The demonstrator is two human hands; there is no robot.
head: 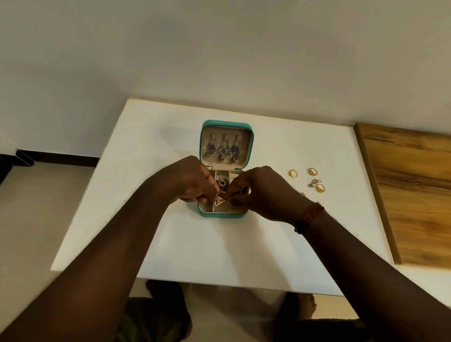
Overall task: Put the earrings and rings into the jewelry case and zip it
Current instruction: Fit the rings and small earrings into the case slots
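While the jewelry case (223,216) lies open at frame centre, a triangular earring (219,201) is pinched by the left hand (191,183) and the right hand (260,192) over its front compartments. Three blue earrings (223,151) are hung in the lid (251,142). Three rings (293,173) and a second triangular earring (315,183) lie unpacked on the table (171,253), right of centre; zipping is judged outstanding

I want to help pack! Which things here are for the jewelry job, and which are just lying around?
For the job: teal jewelry case, open; triangle earring pinched by left hand and right hand; gold rings and a second triangle earring on the table; blue earrings in the lid.
Just lying about: wooden board; red wrist thread.
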